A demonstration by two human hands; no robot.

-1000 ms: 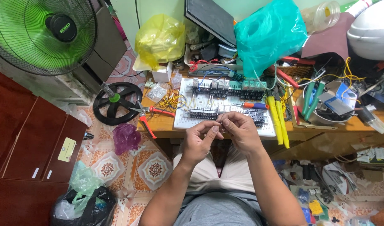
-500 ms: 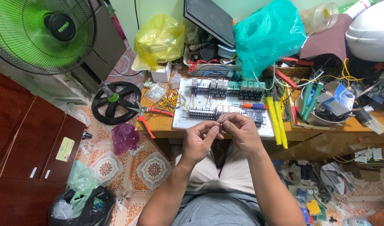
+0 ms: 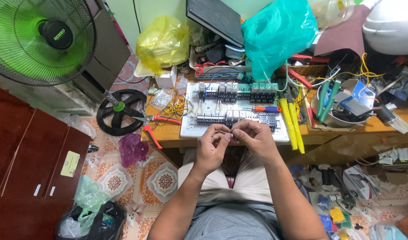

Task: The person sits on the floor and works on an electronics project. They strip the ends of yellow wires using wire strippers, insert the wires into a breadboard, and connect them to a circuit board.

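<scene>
My left hand and my right hand meet over my lap at the front edge of a low wooden table. Both pinch a thin pale wire between fingertips, the fingers closed around it. Just beyond the hands lies a white perforated board carrying rows of black and green electrical blocks with coloured wires. An orange-handled screwdriver rests on that board.
Red-handled pliers lie on the table's left end, yellow-handled cutters on the right. Yellow and teal plastic bags stand behind. A green fan stands on the tiled floor at left beside dark red cabinets. Clutter fills the right.
Both hands stay pinched together on the wire in the same spot, with only slight finger shifts. Nothing else has moved.
</scene>
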